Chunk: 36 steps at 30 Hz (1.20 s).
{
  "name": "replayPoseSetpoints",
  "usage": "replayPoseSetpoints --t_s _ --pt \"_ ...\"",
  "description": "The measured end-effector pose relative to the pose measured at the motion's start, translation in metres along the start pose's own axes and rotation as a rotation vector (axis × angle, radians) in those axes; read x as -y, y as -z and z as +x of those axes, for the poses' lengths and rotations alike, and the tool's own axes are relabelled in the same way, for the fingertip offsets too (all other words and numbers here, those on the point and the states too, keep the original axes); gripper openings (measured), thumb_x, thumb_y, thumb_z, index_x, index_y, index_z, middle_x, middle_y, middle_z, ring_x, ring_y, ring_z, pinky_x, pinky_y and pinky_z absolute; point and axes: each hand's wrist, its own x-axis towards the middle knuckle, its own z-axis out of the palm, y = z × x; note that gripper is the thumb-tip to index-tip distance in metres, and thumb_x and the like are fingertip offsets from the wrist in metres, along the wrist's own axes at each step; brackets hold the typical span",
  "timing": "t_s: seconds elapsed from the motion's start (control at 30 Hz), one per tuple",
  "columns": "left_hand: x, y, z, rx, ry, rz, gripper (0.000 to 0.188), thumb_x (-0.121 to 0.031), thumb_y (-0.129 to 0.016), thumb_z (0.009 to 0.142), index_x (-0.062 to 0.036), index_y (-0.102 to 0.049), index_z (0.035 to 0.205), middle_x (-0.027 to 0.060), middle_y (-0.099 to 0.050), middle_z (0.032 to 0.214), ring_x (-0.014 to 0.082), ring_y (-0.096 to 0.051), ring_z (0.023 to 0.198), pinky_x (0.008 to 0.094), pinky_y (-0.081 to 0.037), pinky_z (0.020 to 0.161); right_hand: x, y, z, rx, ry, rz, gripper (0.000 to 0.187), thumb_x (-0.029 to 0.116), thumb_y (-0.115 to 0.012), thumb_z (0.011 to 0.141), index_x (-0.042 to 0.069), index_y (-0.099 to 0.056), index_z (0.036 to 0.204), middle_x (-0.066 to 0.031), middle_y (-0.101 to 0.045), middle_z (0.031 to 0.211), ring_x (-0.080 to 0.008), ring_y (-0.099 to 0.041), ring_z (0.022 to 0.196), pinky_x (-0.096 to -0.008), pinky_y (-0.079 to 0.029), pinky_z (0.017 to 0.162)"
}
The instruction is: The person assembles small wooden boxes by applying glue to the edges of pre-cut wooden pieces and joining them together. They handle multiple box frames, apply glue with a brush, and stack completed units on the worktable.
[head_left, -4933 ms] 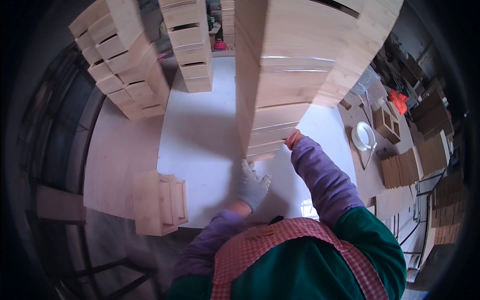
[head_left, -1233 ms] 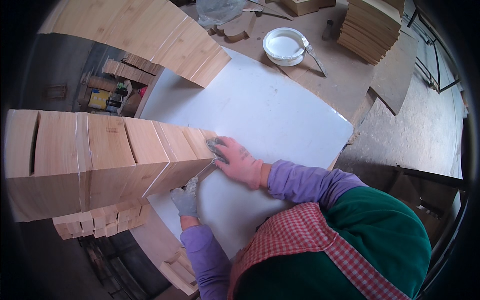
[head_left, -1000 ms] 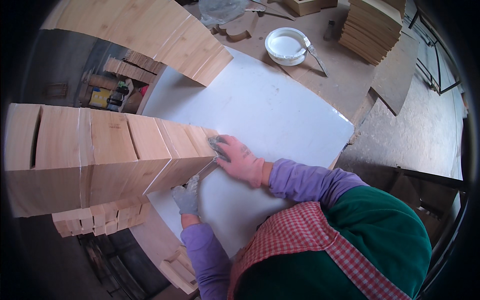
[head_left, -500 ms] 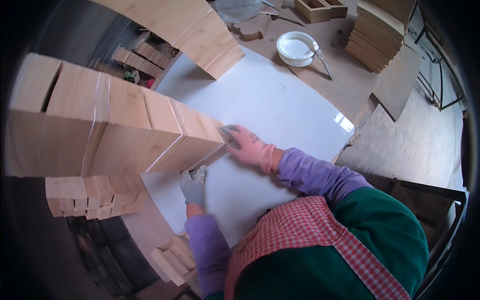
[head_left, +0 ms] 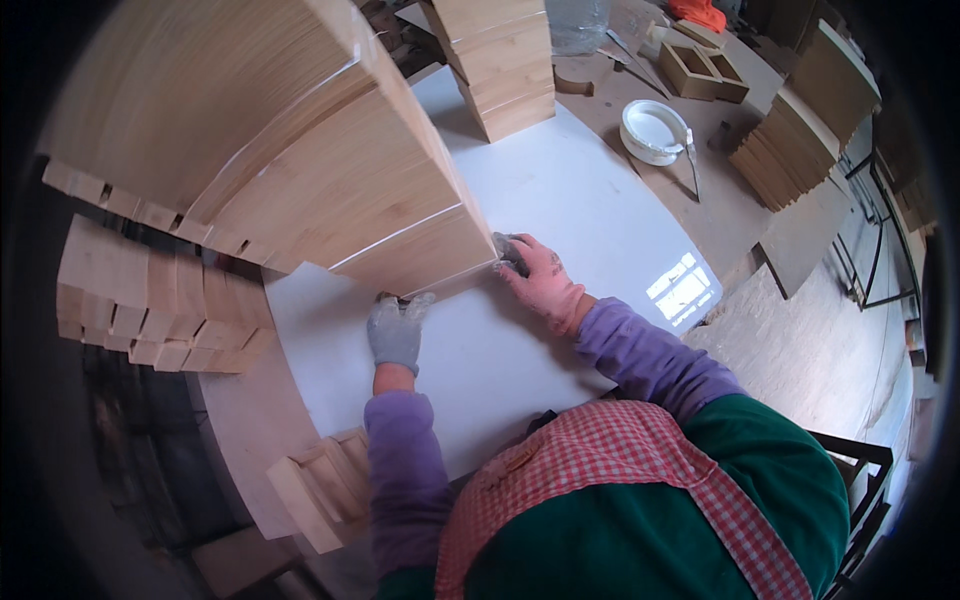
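Observation:
A tall stack of pale wooden boxes (head_left: pixel 400 235) rises from a white board (head_left: pixel 590 215), with whitish lines along its joints. My left hand (head_left: pixel 395 332), in a grey-coated glove, has its fingers curled at the stack's bottom left corner. At the bottom right corner, my right hand (head_left: pixel 545 280), in a pink glove with dark grey fingertips, grips the lowest piece from the side. Both hands are closed on this bottom box, whose far side is hidden by the stack.
A second wooden stack (head_left: pixel 505 70) stands behind. A white bowl (head_left: pixel 655 132) with a brush (head_left: pixel 692 165) at its rim sits far right, near small divided boxes (head_left: pixel 703 72) and piled curved boards (head_left: pixel 788 150). More wooden pieces (head_left: pixel 160 290) lie left, and a wooden frame (head_left: pixel 325 485) near left.
The view has shifted, so the stack appears more upright and farther right. Both hands stay at the bottom corners of the stack.

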Motion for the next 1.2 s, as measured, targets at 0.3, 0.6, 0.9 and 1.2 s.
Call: replayPoseSetpoints --t_s 0.3,0.6,0.9,1.2 --pt "0.000 -0.003 -0.001 -0.016 0.004 0.118 0.054 -0.045 -0.077 0.079 0.0006 -0.064 0.105 0.0246 -0.066 0.101 0.0442 -0.062 0.094 0.0492 -0.049 0.085 -0.003 0.000 -0.001 -0.024 0.013 -0.037 0.036 0.016 -0.065 0.089 -0.002 -0.060 0.119 -0.0191 -0.060 0.115 -0.0397 -0.061 0.102 -0.0419 -0.050 0.090" --pt "0.007 -0.008 0.000 -0.012 -0.057 0.084 0.051 -0.044 -0.077 0.080 -0.0001 -0.065 0.103 0.0231 -0.067 0.098 0.0428 -0.062 0.091 0.0492 -0.049 0.082 -0.001 -0.001 -0.002 -0.060 0.109 -0.123 0.039 0.015 -0.065 0.088 -0.001 -0.058 0.123 -0.0209 -0.059 0.113 -0.0406 -0.059 0.102 -0.0422 -0.049 0.089" --pt "0.000 0.002 -0.001 0.118 0.067 0.056 0.048 -0.042 -0.075 0.082 -0.0012 -0.065 0.106 0.0224 -0.067 0.101 0.0403 -0.063 0.094 0.0486 -0.049 0.086 0.006 -0.001 0.000 0.002 -0.013 -0.151 0.045 0.011 -0.065 0.088 0.000 -0.054 0.130 -0.0196 -0.057 0.119 -0.0357 -0.061 0.103 -0.0409 -0.051 0.088" --pt "-0.044 0.074 0.007 -0.289 -0.187 -0.516 0.053 -0.024 -0.077 0.085 0.0032 -0.059 0.125 0.0165 -0.062 0.117 0.0298 -0.063 0.102 0.0395 -0.050 0.093 0.083 0.044 0.023 -0.107 0.128 0.227 0.054 0.005 -0.063 0.089 -0.001 -0.048 0.141 -0.0145 -0.050 0.136 -0.0223 -0.058 0.113 -0.0327 -0.051 0.091"
